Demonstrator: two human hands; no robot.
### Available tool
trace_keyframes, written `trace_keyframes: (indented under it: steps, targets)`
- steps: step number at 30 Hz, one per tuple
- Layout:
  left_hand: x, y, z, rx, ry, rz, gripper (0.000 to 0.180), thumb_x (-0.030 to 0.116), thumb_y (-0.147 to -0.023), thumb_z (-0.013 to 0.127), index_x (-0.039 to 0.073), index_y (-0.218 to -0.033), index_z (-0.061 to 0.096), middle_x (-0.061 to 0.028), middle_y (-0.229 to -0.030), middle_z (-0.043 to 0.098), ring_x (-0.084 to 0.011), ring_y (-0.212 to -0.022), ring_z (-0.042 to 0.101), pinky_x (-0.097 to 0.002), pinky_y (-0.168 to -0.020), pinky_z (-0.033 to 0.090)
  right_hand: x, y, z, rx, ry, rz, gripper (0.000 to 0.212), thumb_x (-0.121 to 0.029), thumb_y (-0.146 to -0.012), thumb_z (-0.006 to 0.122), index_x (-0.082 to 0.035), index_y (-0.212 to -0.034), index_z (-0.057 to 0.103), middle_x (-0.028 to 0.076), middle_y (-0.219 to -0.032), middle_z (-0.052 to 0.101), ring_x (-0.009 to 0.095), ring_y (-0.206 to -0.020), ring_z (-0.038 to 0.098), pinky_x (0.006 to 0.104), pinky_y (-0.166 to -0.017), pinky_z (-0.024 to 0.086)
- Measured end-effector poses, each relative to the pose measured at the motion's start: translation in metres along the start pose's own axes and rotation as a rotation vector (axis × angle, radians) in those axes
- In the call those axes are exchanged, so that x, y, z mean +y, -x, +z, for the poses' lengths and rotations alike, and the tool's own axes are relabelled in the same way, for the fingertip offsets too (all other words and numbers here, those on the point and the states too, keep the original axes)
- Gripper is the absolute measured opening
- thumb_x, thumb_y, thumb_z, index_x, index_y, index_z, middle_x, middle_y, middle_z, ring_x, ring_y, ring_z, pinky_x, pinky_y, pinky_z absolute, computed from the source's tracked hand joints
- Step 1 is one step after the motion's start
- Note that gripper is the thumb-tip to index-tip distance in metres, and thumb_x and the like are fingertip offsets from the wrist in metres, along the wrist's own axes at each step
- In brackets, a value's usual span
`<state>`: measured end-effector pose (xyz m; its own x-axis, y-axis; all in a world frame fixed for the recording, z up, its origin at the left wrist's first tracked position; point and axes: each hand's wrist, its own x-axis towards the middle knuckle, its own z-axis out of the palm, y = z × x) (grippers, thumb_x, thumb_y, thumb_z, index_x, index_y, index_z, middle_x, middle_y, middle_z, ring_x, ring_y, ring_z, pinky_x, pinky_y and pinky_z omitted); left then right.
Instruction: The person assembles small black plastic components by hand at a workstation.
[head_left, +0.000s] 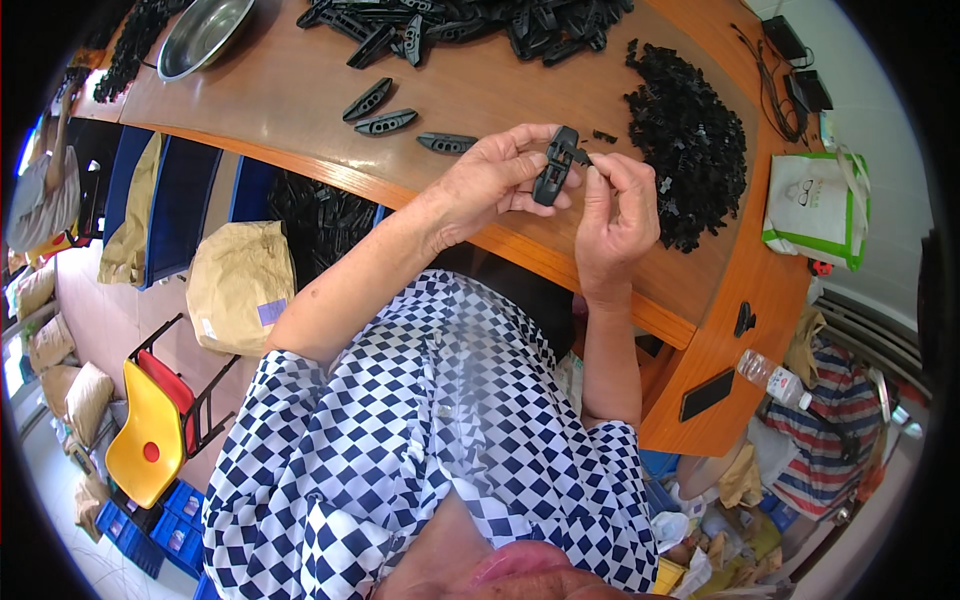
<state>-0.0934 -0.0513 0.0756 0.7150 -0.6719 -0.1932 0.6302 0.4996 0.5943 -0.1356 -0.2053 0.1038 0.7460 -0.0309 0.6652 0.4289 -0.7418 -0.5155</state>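
My left hand (505, 172) grips a long black plastic part (552, 178), held upright above the table edge with its slotted side showing. Close beside it, my right hand (620, 210) pinches a small black piece (582, 157) between thumb and forefinger, against the larger part's right side. Whether the two are joined cannot be made out. On the table to the left of my hands lie loose black parts (387, 122) of the same kind, with oval holes. One small black clip (604, 136) lies just beyond my right hand.
A heap of small black pieces (690, 140) spreads at the right, and a pile of long black parts (450, 25) at the back. A metal bowl (205, 38), a green-white bag (818, 205), a phone (707, 394) and a plastic bottle (772, 377) stand or lie around. A yellow chair (145, 435) is at left.
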Motion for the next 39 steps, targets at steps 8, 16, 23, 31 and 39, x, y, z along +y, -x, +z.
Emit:
trace_keyframes:
  steps: [8,16,23,31,39]
  targets:
    - [-0.003,0.007,-0.012,-0.096,0.088,-0.102,0.034,0.014,-0.099,0.044,-0.003,-0.129,0.046,-0.0169,-0.102,0.064,-0.0170,-0.077,0.065,-0.0218,-0.062,0.054,0.005,-0.009,-0.016,-0.264,-0.198,0.030,0.016,0.007,-0.079,0.065,-0.004,-0.091,0.066,0.008,-0.086,0.061,0.023,-0.078,0.059,0.0308,-0.066,0.048]
    - [-0.012,0.013,-0.012,-0.161,0.132,-0.186,0.036,0.014,-0.097,0.049,-0.006,-0.127,0.047,-0.0185,-0.103,0.064,-0.0192,-0.078,0.066,-0.0213,-0.060,0.051,0.013,-0.008,-0.017,-0.378,-0.276,-0.103,0.014,0.005,-0.077,0.064,-0.004,-0.087,0.066,0.006,-0.084,0.062,0.024,-0.079,0.057,0.0318,-0.066,0.046]
    - [-0.008,0.021,-0.013,-0.224,0.157,-0.223,0.038,0.018,-0.095,0.054,-0.006,-0.125,0.049,-0.0163,-0.104,0.065,-0.0197,-0.082,0.066,-0.0229,-0.064,0.052,0.015,-0.003,-0.019,-0.429,-0.362,-0.026,0.015,0.007,-0.077,0.061,-0.003,-0.087,0.065,0.007,-0.084,0.061,0.024,-0.078,0.056,0.0319,-0.065,0.046]
    - [-0.011,0.017,-0.016,-0.197,0.025,-0.200,0.054,0.012,-0.088,0.065,-0.008,-0.133,0.041,-0.0147,-0.108,0.064,-0.0178,-0.086,0.066,-0.0227,-0.069,0.053,0.020,0.001,-0.017,-0.469,-0.307,-0.008,0.015,0.009,-0.079,0.059,-0.003,-0.087,0.065,0.008,-0.087,0.061,0.024,-0.082,0.058,0.0318,-0.068,0.048]
    - [-0.026,0.044,-0.015,-0.082,-0.219,0.176,0.056,0.006,-0.090,0.056,0.005,-0.140,0.030,-0.0096,-0.122,0.055,-0.0176,-0.099,0.061,-0.0291,-0.079,0.051,-0.014,0.031,0.011,-0.315,-0.770,0.797,0.052,-0.009,-0.089,0.059,0.003,-0.135,0.036,0.017,-0.127,0.051,0.024,-0.115,0.053,0.0346,-0.098,0.044]
